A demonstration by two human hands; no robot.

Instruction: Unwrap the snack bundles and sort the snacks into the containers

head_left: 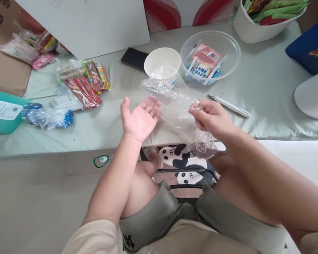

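Pinched in the fingers of my right hand (pixel 210 118) is a clear plastic bag (pixel 172 106). It spreads leftward from there, and a crumpled part hangs down past the bench edge. My left hand (pixel 142 118) is held palm up with fingers stretched out, at the bag's left side; whether the fingertips touch the film I cannot tell. Just beyond the bag stands a white paper bowl (pixel 162 63), with some clear film seen in or across it. A clear plastic bowl (pixel 233 60) holding packaged snacks (pixel 205 63) is to its right. A white pen-like tool (pixel 230 106) lies right of my right hand.
A black phone (pixel 134 58) lies behind the paper bowl. Wrapped snacks (pixel 82 84) and a teal container (pixel 5 111) are at left. A white box (pixel 90 24) stands behind. White tubs (pixel 270 30) are at right. A panda-print item (pixel 190 176) is between my legs.
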